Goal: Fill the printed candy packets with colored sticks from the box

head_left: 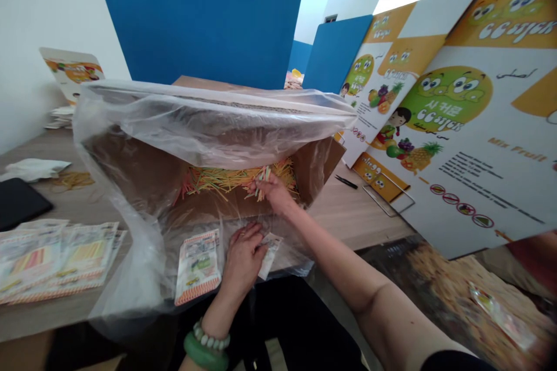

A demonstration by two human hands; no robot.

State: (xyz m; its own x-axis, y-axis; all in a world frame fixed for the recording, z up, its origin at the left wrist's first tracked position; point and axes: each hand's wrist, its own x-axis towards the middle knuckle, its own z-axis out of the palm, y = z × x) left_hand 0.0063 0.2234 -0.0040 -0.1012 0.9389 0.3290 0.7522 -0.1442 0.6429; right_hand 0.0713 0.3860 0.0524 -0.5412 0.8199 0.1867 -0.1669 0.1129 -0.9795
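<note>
An open cardboard box (198,208), lined with a clear plastic bag (130,278), holds a heap of thin, colourful candy sticks (217,178). Inside the box, my right hand (275,190) has its fingers closed around a small bunch of these sticks (263,177). My left hand (246,252), with a green bangle and a beaded bracelet at the wrist, lies palm down on the plastic at the box's near edge. To its left is a printed packet (199,266). A smaller white packet (270,254) lies by its thumb, partly hidden; whether they touch I cannot tell.
Printed packets (61,258) lie in a pile on the table's left, near a black phone-like object (21,204) and rubber bands (72,179). Black tweezers (347,181) lie right of the box. Large printed cartons (470,145) stand at the right; blue partitions (195,17) rise behind.
</note>
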